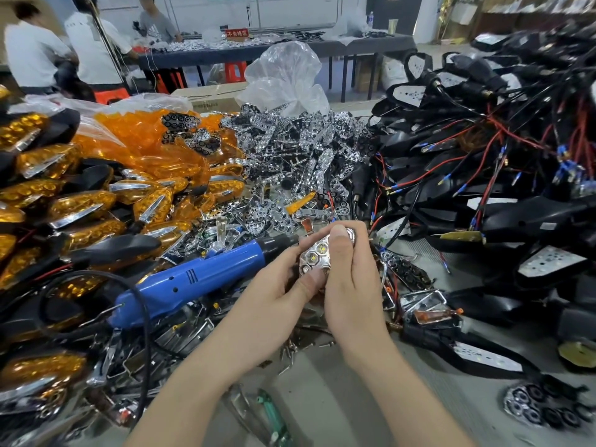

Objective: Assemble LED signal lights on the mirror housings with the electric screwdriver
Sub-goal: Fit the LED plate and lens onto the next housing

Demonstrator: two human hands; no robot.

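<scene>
A grey work table (325,391) is seen, almost wholly covered with parts. Its right side is taken up by a large heap of black plastic mirror housings (483,175) tangled with red and black wires. The left side is filled by a pile of amber-lensed signal lights with chrome trims (64,195), with loose orange lens covers behind them. Between the two, a mound of small chrome reflector pieces (303,146) is heaped, and a crumpled clear plastic bag (283,75) stands up behind it. A blue-bodied electric screwdriver with a black nose (200,279) is laid on its side on the clutter left of centre. It is held by neither hand; its nose is pointed at the left hand (277,295) and lies just beside its fingers, and its black cable (145,333) is looped toward the near edge. In the middle, a small chrome honeycomb-celled LED reflector plate (314,254) is gripped above the table by both hands. It is pinched by the left hand with the thumb pressed on its lower edge, and the right hand (351,279) is curled round its right side with the thumb laid over its top. What lies under the plate cannot be told. A green-handled hand tool (274,414) is lying on the bare table between the forearms.
</scene>
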